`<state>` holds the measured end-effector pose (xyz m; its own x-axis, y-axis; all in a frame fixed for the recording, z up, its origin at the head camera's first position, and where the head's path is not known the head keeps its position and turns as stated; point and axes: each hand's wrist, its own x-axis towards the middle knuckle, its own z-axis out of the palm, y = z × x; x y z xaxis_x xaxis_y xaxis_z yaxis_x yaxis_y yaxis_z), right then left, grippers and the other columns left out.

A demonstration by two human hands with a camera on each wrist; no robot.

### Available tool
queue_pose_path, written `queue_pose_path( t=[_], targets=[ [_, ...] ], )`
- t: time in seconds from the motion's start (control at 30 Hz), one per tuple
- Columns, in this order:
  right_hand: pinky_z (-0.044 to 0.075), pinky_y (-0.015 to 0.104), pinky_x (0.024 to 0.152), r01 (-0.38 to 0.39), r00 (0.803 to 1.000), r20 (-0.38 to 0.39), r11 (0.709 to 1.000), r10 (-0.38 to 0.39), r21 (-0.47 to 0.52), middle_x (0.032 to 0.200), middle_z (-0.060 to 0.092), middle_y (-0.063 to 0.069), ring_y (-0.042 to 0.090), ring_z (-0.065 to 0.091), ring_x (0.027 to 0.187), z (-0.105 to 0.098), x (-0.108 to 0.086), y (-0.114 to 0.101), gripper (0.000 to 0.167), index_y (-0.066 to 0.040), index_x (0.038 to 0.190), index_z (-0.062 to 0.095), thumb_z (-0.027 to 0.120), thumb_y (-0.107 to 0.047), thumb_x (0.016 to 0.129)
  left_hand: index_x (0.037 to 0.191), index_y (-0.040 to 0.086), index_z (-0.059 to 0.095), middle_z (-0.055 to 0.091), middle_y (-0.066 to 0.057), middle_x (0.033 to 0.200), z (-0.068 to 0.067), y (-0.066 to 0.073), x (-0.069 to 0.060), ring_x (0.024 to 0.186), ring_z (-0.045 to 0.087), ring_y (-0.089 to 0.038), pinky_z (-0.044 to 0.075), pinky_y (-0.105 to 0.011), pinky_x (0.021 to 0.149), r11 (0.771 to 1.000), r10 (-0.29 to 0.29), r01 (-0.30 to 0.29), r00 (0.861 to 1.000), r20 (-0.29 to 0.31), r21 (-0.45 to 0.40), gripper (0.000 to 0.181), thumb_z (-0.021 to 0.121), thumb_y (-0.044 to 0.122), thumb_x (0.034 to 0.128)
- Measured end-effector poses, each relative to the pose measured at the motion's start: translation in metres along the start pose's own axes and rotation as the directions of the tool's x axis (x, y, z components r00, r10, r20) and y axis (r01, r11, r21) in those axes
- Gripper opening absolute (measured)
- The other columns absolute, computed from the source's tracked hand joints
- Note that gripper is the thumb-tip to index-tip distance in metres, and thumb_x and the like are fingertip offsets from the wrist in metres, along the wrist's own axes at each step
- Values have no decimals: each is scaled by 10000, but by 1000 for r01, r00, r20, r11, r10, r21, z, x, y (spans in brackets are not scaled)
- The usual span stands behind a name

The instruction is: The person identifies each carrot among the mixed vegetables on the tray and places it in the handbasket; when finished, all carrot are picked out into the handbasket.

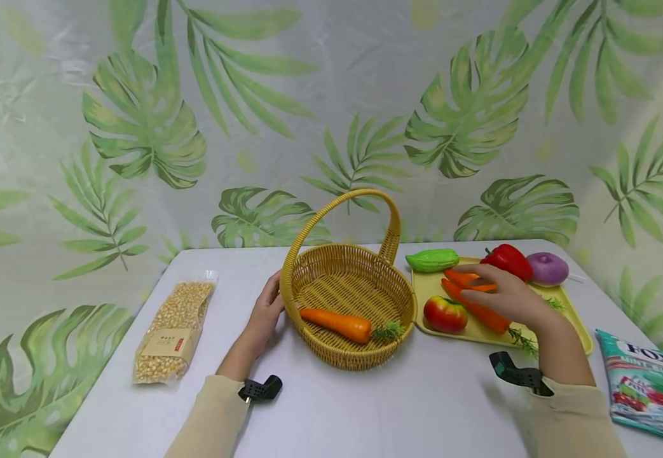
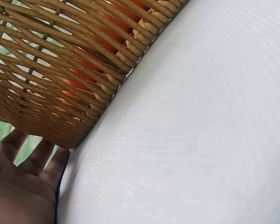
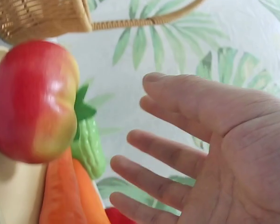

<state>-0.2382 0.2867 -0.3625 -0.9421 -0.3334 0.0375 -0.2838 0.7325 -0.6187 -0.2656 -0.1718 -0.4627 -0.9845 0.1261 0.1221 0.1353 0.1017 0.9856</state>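
Observation:
A wicker basket [image 1: 339,356] with a tall handle holds one carrot [image 1: 337,323]. My left hand [image 1: 264,313] rests against the basket's left side; the left wrist view shows its fingers [image 2: 35,156] extended along the woven wall. Over the yellow tray [image 1: 576,318], my right hand [image 1: 511,296] hovers above two more carrots [image 1: 482,310], fingers spread and holding nothing. A red-and-yellow fruit with a green leafy top [image 1: 445,315] lies on the tray's left part. In the right wrist view this fruit [image 3: 32,102] is apart from the fingers.
A green bitter melon [image 1: 432,260], a red bell pepper [image 1: 508,262] and a purple onion [image 1: 547,268] lie along the tray's back edge. Packaged corn kernels [image 1: 173,331] lie at the left of the white table [image 1: 365,413]. A teal candy bag [image 1: 651,388] is at the right.

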Motion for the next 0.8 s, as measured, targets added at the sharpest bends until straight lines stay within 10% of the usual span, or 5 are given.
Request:
queue_pose_path(
  t=[0.8],
  targets=[
    [570,447,920,-35,986,167,996,21,79,1409,538,263,465,521,1257,0,-1,41,525,-12,1410,514,660,-233,957,1485,382,395,375,78,1584,1,1,-1,1502,299,-193,337,-527,1182,1000,-4,4,1000,-1,12,460,495,303,1043]
  ],
)
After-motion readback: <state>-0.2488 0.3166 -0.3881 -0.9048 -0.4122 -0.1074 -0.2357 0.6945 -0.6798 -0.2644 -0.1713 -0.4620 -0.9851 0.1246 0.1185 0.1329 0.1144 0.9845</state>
